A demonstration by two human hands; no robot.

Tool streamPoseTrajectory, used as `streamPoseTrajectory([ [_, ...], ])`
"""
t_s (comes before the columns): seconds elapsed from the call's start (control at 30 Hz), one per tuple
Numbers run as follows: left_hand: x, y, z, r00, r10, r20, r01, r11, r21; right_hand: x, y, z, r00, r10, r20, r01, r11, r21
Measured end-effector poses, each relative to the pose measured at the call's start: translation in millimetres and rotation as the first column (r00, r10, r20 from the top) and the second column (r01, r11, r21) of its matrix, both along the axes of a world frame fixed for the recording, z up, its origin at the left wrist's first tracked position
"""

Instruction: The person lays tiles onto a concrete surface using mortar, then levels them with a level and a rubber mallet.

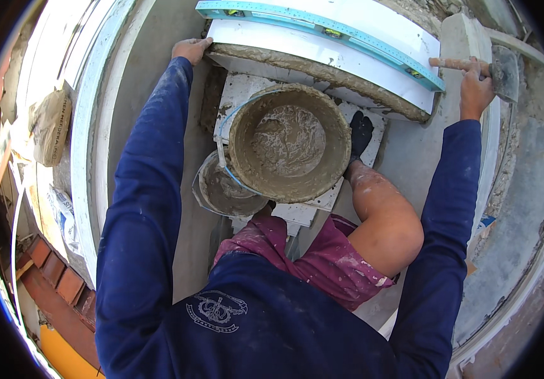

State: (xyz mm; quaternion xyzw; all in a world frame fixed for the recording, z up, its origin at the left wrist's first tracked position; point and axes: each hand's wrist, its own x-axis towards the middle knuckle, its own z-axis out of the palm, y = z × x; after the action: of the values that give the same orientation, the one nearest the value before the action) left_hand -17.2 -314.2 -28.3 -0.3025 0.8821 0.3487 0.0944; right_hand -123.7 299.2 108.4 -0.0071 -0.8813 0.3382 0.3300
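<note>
My left hand grips the left corner of a white board bedded on a thick layer of grey mortar. Along the board lies a light-blue spirit level. At the board's right end, my right hand holds a trowel by its wooden handle, its mortar-smeared metal blade pointing right. Below the board, between my legs, stand a large bucket of wet mortar and a smaller mortar bucket at its left, above white tiles.
Concrete walls border me on both sides, with a ledge at the right. Outside the left wall are a brown sack, a white bag and red roof tiles. My foot rests beside the large bucket.
</note>
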Motion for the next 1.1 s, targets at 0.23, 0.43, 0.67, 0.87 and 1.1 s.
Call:
streamPoseTrajectory([
  [0.23,-0.1,-0.2,0.1,1.0,0.002,-0.012,-0.002,1.0,0.003,10.2,-12.8,11.3,0.998,-0.049,0.046,0.058,0.973,-0.222],
  [0.43,0.8,-0.5,-0.6,1.0,0.014,-0.019,-0.014,1.0,0.019,15.5,-12.4,17.2,0.996,-0.055,0.07,0.065,0.987,-0.149],
  [0.67,-3.3,-5.8,-3.4,1.0,0.012,0.003,-0.012,1.0,0.019,17.0,-15.2,20.3,0.994,-0.048,0.098,0.065,0.98,-0.189],
  [0.87,-0.5,-6.4,-8.7,1.0,0.022,-0.018,-0.021,0.998,0.061,21.8,-13.0,28.0,0.992,-0.002,0.126,0.03,0.975,-0.221],
  [1.1,-2.5,-9.7,-9.8,0.999,0.038,-0.007,-0.038,0.997,0.072,10.7,-26.8,27.2,0.984,0.008,0.176,0.03,0.977,-0.212],
])
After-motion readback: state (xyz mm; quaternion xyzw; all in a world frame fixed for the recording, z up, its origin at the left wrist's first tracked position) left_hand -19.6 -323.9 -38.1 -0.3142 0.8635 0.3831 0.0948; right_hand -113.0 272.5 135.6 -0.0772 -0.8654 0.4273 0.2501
